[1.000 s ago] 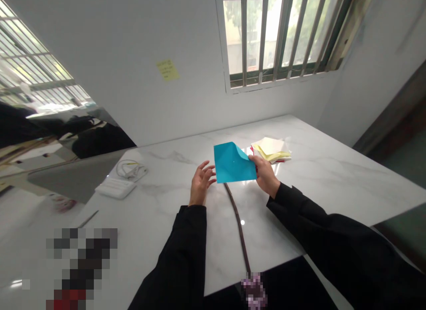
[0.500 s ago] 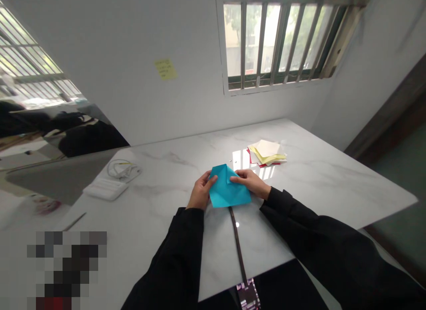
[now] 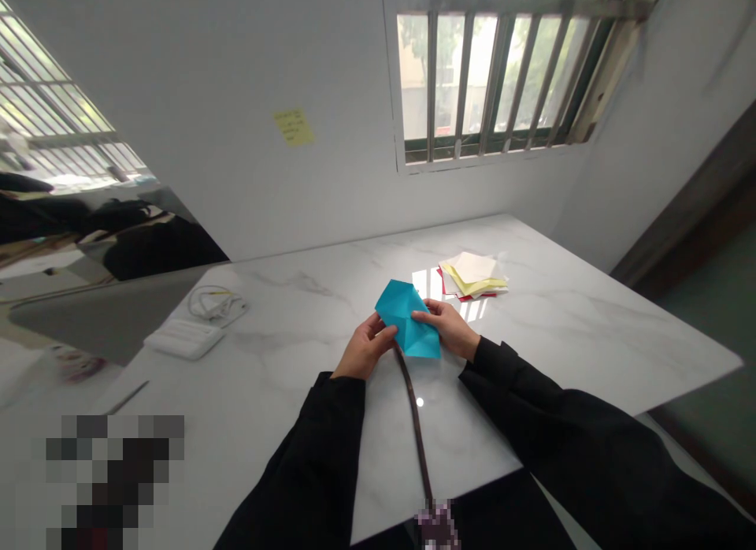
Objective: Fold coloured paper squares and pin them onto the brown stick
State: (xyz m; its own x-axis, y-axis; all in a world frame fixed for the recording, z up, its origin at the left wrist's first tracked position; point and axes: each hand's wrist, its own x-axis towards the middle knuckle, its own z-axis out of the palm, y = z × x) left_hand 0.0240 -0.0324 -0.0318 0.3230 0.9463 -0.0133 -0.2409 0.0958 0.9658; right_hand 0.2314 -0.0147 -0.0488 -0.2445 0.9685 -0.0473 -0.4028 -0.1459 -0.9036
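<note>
A folded sheet of blue paper [image 3: 407, 317] is held up between my two hands, just above the white marbled table [image 3: 283, 400]. My left hand [image 3: 367, 345] pinches its lower left side, thumb on the front face. On the right side, my right hand [image 3: 446, 327] grips the edge with its thumb across the front. Creases meet near the paper's middle, and its outline is angular. The fingers behind the sheet are hidden. A dark strap [image 3: 416, 432] runs from below the paper towards me.
Behind my right hand lies a stack of white, yellow and red papers [image 3: 472, 276]. To the left are a white case [image 3: 184, 340], a coiled cable [image 3: 216, 303] and a pen [image 3: 128, 396]. A yellow note [image 3: 294, 128] sticks to the wall beside the barred window [image 3: 490, 77].
The blue paper has been turned in my hands, so its corners point differently. My left hand has moved slightly right and down along its edge; my right hand stays nearly in place.
</note>
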